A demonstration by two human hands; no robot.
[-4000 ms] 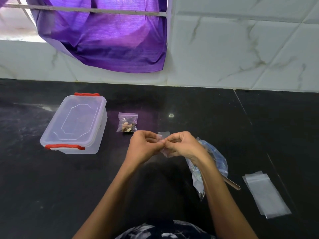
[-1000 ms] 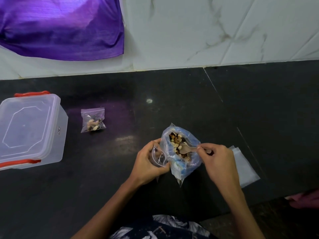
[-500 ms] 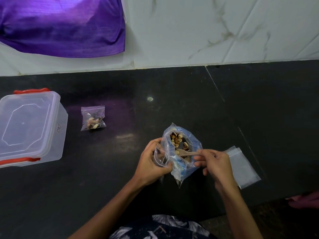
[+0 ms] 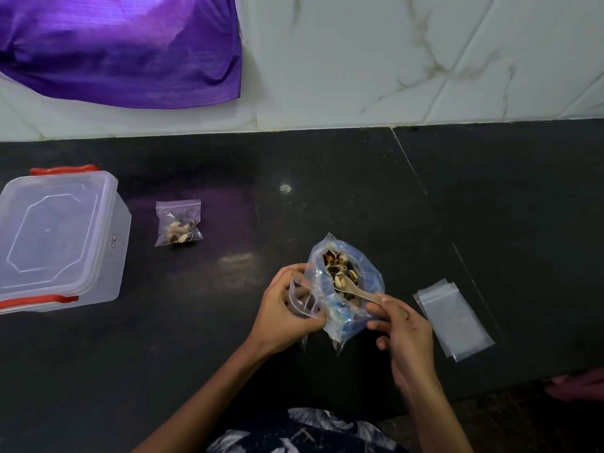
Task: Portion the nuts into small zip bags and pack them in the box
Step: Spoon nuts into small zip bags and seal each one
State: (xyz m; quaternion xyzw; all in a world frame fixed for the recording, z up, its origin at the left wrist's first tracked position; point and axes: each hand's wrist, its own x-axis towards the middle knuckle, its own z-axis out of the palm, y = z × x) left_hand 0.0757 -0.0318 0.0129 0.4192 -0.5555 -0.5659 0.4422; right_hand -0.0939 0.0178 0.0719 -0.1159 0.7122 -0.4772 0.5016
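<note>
The left hand (image 4: pixel 283 317) is closed around a small, clear zip bag (image 4: pixel 302 300) with its mouth open, and its fingers also touch the side of the big blue bag (image 4: pixel 346 289). The right hand (image 4: pixel 400 328) pinches the handle of a little spoon (image 4: pixel 354 293). The bowl of the spoon is down inside the big blue bag, in among the nuts (image 4: pixel 340 271). The big bag is open at the top and sits between the two hands, just above the dark worktop (image 4: pixel 327 178).

Just to the right of the right hand, a few flat empty zip bags (image 4: pixel 454 320) lie in a small pile on the worktop. Further away, up and to the left of the hands, one small filled bag (image 4: pixel 178 223) lies zipped shut, with some nuts inside it. Left of that bag is the clear plastic box (image 4: pixel 62 237). Its lid is on, and it has red clips (image 4: pixel 39 302) on its near and far sides. The filled bag is beside the box, not in it.

Behind the worktop is a white wall (image 4: pixel 408 60) with grey lines. A shiny purple cloth (image 4: pixel 124 47) hangs in front of the wall at the top left.
</note>
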